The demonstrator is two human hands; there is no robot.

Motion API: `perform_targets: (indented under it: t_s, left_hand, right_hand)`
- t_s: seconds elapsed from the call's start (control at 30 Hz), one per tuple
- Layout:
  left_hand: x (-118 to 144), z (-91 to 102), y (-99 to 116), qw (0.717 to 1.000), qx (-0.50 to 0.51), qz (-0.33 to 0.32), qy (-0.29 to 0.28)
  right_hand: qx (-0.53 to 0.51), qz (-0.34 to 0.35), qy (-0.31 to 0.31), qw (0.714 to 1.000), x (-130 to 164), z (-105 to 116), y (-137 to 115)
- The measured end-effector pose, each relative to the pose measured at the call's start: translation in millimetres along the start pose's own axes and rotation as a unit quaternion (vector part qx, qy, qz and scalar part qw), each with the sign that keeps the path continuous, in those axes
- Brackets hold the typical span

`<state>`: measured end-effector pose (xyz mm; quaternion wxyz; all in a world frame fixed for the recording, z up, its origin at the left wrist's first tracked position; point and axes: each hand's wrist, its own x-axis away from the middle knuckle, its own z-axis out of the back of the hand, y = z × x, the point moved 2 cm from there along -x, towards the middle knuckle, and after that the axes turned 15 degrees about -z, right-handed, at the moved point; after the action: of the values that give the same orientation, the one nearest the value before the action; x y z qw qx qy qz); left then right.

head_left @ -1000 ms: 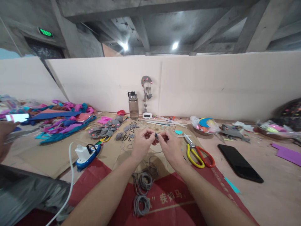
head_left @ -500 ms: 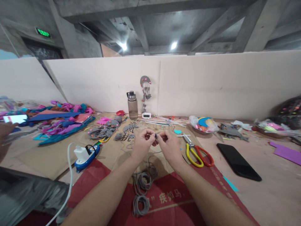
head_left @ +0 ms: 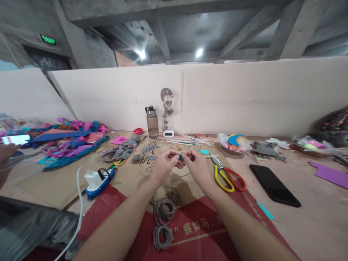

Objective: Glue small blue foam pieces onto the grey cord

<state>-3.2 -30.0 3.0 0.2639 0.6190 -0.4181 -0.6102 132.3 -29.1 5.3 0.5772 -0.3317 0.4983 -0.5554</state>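
My left hand [head_left: 164, 165] and my right hand [head_left: 195, 166] meet over the middle of the table, thumbs and forefingers closed in a pinch. Between their fingertips is a small dark teal piece [head_left: 180, 157], too small to name. Grey cord [head_left: 179, 177] runs beneath my hands to coils of grey cord [head_left: 163, 237] lying on a red and brown paper bag [head_left: 201, 212]. To the right of my right hand rest scissors [head_left: 225, 177] with one yellow and one red handle. Grey felt pieces with pink dots [head_left: 115, 152] lie in a pile to the left.
A water bottle [head_left: 152, 123] and a small digital clock [head_left: 168, 133] stand by the white partition, where a grey moon-shaped hanging ornament [head_left: 166, 95] is fixed. A black phone [head_left: 274, 185] lies right; a blue power strip [head_left: 100, 184] left. At far left, another person's hand [head_left: 7, 151] is by a lit phone.
The small piece between my fingertips looks teal now, where it looked dark before. My hands stay in nearly the same place, and the view has shifted slightly.
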Motion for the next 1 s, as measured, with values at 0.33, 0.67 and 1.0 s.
perform_targets:
  t_s: [0.33,0.67,1.0]
  left_hand:
    - [-3,6.0,7,0.993,-0.114,-0.002,-0.044]
    - [-5,12.3,7,0.989,-0.148,-0.016,0.01]
    - [-3,6.9,9,0.989,-0.135,-0.033,0.053]
  right_hand:
    - [0.115,0.108,0.03,0.987,7,5,-9]
    - [0.077,0.089,0.009,0.993,6,-3,0]
    - [-0.078,0.01,-0.038,0.996,5,-15,11]
